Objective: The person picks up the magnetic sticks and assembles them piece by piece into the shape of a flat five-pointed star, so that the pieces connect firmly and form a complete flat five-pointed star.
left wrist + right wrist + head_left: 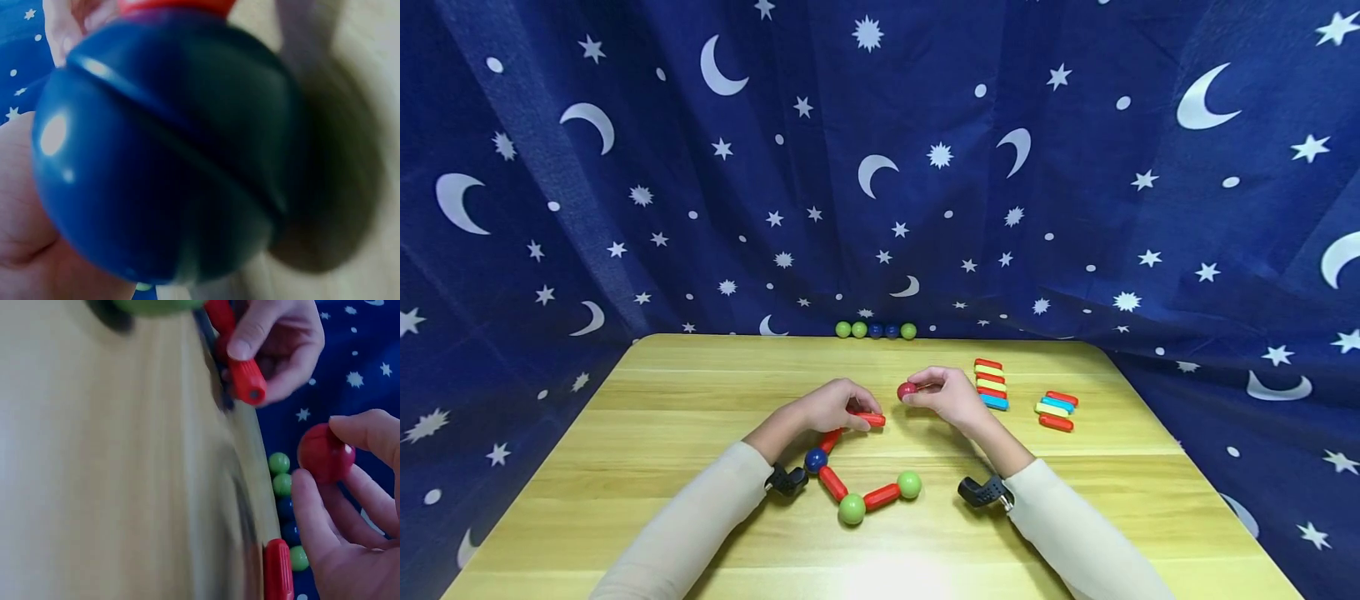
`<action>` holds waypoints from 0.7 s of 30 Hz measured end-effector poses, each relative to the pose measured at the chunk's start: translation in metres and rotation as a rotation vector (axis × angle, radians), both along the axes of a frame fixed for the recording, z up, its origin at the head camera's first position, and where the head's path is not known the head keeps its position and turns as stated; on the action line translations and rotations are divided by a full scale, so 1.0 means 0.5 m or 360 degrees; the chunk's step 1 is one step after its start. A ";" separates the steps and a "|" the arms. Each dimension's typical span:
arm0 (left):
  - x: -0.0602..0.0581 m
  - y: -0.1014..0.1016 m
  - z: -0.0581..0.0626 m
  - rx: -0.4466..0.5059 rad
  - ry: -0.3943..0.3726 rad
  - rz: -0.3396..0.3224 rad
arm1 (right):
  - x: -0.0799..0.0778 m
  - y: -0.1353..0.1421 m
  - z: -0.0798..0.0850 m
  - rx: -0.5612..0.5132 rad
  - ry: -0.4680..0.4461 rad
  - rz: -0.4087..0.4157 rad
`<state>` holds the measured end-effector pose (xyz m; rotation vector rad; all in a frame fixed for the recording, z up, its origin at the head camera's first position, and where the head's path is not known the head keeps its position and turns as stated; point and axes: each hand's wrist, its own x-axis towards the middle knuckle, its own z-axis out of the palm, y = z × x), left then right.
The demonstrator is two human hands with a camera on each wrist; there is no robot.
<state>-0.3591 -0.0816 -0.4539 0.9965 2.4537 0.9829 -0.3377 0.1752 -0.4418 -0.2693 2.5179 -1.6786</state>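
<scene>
My left hand (837,404) pinches a red rod (872,419) between thumb and fingers, its free end pointing toward the right hand. That rod is at the far end of a chain; the joint under the left hand is mostly hidden. From there the chain runs through another red rod (831,440), a blue ball (816,460), a red rod (832,483), a green ball (852,508), a further red rod (882,497) and an end green ball (909,485). My right hand (951,398) holds a red ball (325,453) in its fingertips, a short gap from the rod's end.
Green and blue balls (876,331) stand in a row at the table's back edge. To the right lie a column of red, yellow and blue rods (991,383) and a smaller group of rods (1056,408). A starry blue curtain (880,208) hangs behind the wooden table (700,392).
</scene>
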 end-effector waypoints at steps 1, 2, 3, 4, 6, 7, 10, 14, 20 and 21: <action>0.000 -0.001 -0.001 0.0002 -0.0004 0.0002 | 0.009 0.000 -0.002 -0.0010 -0.0021 0.0020; 0.000 -0.001 -0.002 0.0004 -0.0006 0.0000 | 0.016 0.001 -0.005 -0.0012 -0.0027 0.0052; 0.000 -0.002 -0.002 0.0006 -0.0012 0.0000 | 0.023 0.001 -0.009 -0.0011 -0.0028 0.0083; 0.000 -0.002 -0.003 0.0009 -0.0014 -0.0005 | 0.029 0.002 -0.013 -0.0018 -0.0037 0.0115; 0.001 -0.002 -0.003 0.0014 -0.0027 -0.0013 | 0.040 0.003 -0.021 -0.0008 -0.0046 0.0154; 0.001 -0.002 -0.003 0.0015 -0.0033 -0.0017 | 0.044 0.003 -0.025 -0.0005 -0.0042 0.0175; 0.003 -0.003 -0.002 0.0013 -0.0052 -0.0030 | 0.053 0.003 -0.035 0.0037 -0.0019 0.0203; 0.004 -0.006 -0.001 0.0018 -0.0072 -0.0060 | 0.061 -0.001 -0.039 0.0116 0.0046 0.0220; 0.005 -0.009 0.000 0.0019 -0.0101 -0.0080 | 0.067 -0.011 -0.035 0.0202 0.0107 0.0251; 0.005 -0.010 -0.001 0.0021 -0.0107 -0.0081 | 0.067 -0.012 -0.035 0.0212 0.0114 0.0254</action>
